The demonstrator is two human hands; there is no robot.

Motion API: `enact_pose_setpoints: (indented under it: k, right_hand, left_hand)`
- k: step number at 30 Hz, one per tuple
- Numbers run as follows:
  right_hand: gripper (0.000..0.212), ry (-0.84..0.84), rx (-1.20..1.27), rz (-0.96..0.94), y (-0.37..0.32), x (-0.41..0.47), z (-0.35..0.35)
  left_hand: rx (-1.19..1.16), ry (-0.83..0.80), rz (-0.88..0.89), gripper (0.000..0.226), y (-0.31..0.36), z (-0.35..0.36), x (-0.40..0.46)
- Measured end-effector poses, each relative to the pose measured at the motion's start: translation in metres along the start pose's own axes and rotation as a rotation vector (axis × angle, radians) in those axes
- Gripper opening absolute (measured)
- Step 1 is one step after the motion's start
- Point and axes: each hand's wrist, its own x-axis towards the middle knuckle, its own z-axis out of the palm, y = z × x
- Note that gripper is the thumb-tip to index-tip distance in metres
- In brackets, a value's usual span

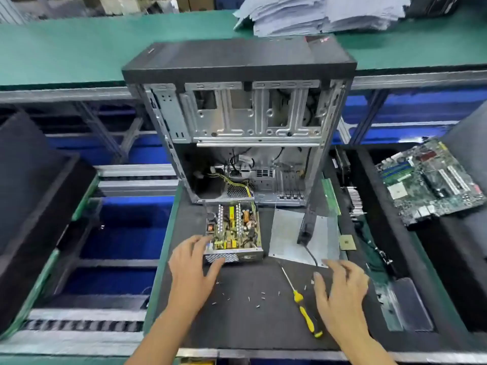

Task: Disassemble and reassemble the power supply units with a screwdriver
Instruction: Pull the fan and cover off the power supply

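An opened power supply unit (234, 231) lies on the black mat (253, 325), its circuit board exposed and its wires leading back into the computer case (238, 119). My left hand (193, 270) touches the unit's front left corner with spread fingers. A grey metal cover plate (287, 238) lies to the right of the unit. My right hand (340, 291) hovers open over the mat near the plate's front edge. A yellow-handled screwdriver (303, 305) lies on the mat between my hands. Several loose screws (247, 299) are scattered in front of the unit.
A black part (308, 225) with a cable stands on the plate. At the right a motherboard (429, 180) rests in a black tray, with a small chip (347, 242) and green memory sticks (331, 197) nearer. Papers (324, 14) are stacked on the far green bench.
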Motion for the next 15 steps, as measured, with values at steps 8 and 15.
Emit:
enact_pose_setpoints:
  k: [8, 15]
  right_hand:
    - [0.029, -0.174, 0.233, -0.238, -0.059, 0.047, 0.013]
    - [0.021, -0.387, 0.138, -0.456, -0.099, 0.103, 0.031]
  left_hand:
    - [-0.030, -0.090, 0.191, 0.014, 0.002, 0.016, 0.011]
    - [-0.110, -0.163, 0.243, 0.010, -0.005, 0.011, 0.016]
